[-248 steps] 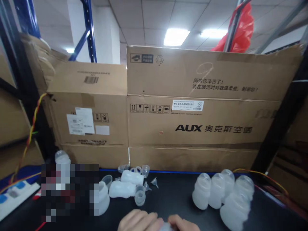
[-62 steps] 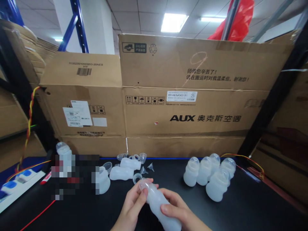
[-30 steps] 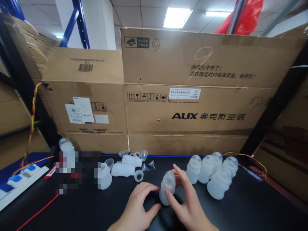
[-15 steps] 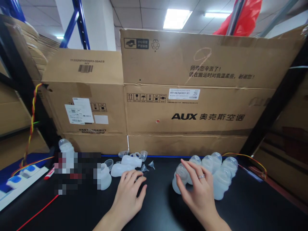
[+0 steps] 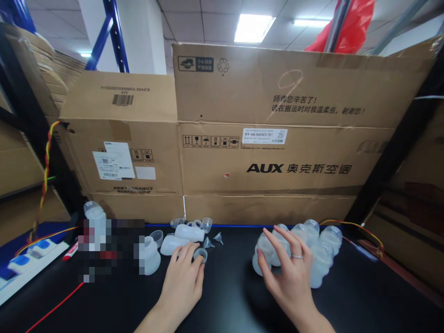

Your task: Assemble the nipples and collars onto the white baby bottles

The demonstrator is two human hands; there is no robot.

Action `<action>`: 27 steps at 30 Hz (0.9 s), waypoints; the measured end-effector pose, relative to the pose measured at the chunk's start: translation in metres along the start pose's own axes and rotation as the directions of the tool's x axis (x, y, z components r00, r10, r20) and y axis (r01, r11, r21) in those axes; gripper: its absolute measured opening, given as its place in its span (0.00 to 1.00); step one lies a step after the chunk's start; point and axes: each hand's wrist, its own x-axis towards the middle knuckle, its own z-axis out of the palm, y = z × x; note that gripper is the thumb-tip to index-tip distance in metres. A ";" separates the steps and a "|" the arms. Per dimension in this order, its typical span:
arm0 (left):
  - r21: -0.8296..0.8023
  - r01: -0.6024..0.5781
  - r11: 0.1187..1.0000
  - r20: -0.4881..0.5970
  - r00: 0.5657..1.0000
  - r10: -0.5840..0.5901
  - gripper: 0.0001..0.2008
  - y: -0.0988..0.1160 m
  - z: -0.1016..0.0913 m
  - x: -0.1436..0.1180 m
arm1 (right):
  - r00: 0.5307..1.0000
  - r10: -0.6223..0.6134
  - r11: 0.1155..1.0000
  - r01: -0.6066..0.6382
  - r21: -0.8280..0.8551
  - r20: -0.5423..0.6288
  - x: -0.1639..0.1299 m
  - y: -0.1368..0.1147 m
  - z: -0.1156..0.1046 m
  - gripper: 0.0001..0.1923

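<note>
We judge the work roughly midway: on the right of the black matte tabletop (image 5: 229,296) a cluster of translucent white plastic bottles with clear domed caps (image 5: 312,249) stands upright and finished, the bottles touching one another, while on the left loose parts wait — two uncapped translucent white bottle bodies lying on their sides (image 5: 180,238), small clear funnels (image 5: 218,238), clear cups near the cardboard and an open bottle body standing by the blurred patch. Our right hand (image 5: 289,273) has its fingers spread around the nearest capped bottle (image 5: 262,256) at the left edge of the cluster, fingertips touching it; whether it grips or only rests there we cannot tell. Our left hand (image 5: 182,282) lies flat and open on the tabletop, its fingertips on a small translucent ring-shaped collar (image 5: 200,254) just in front of the lying bodies — touching it, not lifting it. The capped bottle looks frosted, ribbed in soft bulges, wider at the base, with a glossy clear dome on top. Behind everything stand large brown cardboard boxes (image 5: 263,138), and a white power strip with blue sockets (image 5: 27,259) sits at far left with a thin red wire (image 5: 55,305) trailing over the tabletop.
</note>
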 end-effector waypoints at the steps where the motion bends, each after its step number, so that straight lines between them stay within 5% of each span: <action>1: -0.013 0.002 1.000 0.003 1.000 -0.002 0.09 0.002 -0.001 0.001 | 1.000 -0.001 1.000 0.001 0.022 -0.008 -0.001 -0.002 -0.001 0.22; 8: -0.099 -0.028 0.995 0.036 0.999 0.032 0.09 0.013 -0.009 0.002 | 0.986 -0.127 0.948 0.089 0.305 0.106 -0.017 -0.020 -0.005 0.23; 13: -0.236 -0.056 0.970 0.131 0.987 0.089 0.08 0.026 -0.021 0.004 | 0.882 -0.275 0.837 0.024 0.547 0.382 -0.026 -0.037 0.003 0.18; 20: -0.407 -0.193 0.893 0.158 0.948 0.278 0.05 0.041 -0.032 0.008 | 0.734 -0.178 0.840 -0.234 0.490 0.656 -0.034 -0.044 0.015 0.15; 27: -0.352 -0.042 0.935 0.111 0.990 0.086 0.03 0.030 -0.025 0.008 | 0.646 -0.148 0.869 -0.276 0.411 0.748 -0.037 -0.041 0.017 0.14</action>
